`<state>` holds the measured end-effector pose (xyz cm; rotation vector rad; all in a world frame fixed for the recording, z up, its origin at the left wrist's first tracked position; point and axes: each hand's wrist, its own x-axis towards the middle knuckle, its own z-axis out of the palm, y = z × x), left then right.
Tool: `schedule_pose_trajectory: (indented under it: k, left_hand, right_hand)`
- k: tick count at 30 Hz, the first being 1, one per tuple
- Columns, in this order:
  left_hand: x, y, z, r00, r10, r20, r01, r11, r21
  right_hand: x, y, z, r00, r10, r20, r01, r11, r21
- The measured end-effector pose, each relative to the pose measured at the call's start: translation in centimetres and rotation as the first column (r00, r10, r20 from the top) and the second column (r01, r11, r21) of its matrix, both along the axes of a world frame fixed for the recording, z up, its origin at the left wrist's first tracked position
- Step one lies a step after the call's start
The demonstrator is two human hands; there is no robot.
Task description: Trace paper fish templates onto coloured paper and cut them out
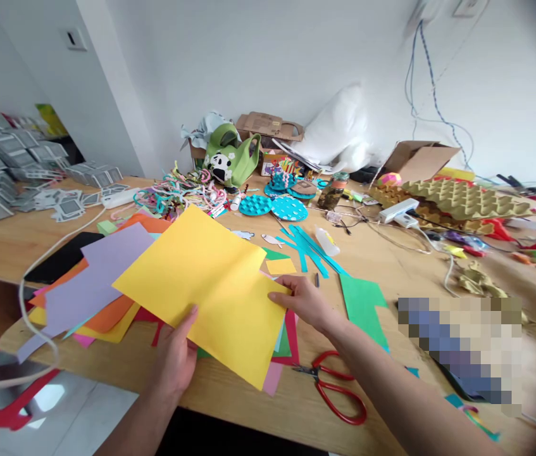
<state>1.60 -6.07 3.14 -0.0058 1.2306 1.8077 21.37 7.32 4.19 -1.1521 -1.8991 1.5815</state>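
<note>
A large sheet of yellow paper (201, 266) is held up above the table, tilted, with a soft bend across it. My left hand (176, 354) grips its near edge, thumb on top and fingers underneath. At the right edge, my right hand (303, 297) pinches the sheet between thumb and fingers. Beneath and left of it lies a pile of coloured paper with a purple sheet (92, 285) on top. Red-handled scissors (331, 380) rest below my right forearm. Green paper (365, 307) lies to the right of that hand.
Blue paper strips (308, 247) and a clear glue bottle (327, 241) lie beyond my hands. Pipe cleaners (177, 193), a green panda bag (232, 155) and egg trays (471, 196) stand farther back. A white cable (23, 285) hangs over the left edge.
</note>
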Motion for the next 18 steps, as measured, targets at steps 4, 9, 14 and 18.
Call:
schedule_pose_trajectory:
  k: [4,9,14,18]
  left_hand:
    - [-1.2,-1.1,-0.2,0.999,0.036,0.018,-0.035,0.997,-0.067]
    - [-2.9,-2.7,0.1,0.994,0.086,-0.063,-0.092,0.989,-0.111]
    - [-4.3,-3.9,-0.4,0.979,0.026,-0.203,-0.049,0.992,-0.113]
    - [-5.1,-4.6,-1.6,0.947,-0.016,-0.321,-0.025,0.992,-0.123]
  right_hand:
    - [1.0,-0.9,-0.3,0.986,0.064,0.152,-0.078,0.993,0.084]
    - [1.8,-2.0,-0.8,0.97,0.102,0.223,-0.128,0.986,0.107]
    - [2.1,-2.0,-1.6,0.966,0.11,0.233,-0.135,0.986,0.095]
    - [2.2,-1.4,-2.2,0.959,0.057,0.277,-0.1,0.984,0.145]
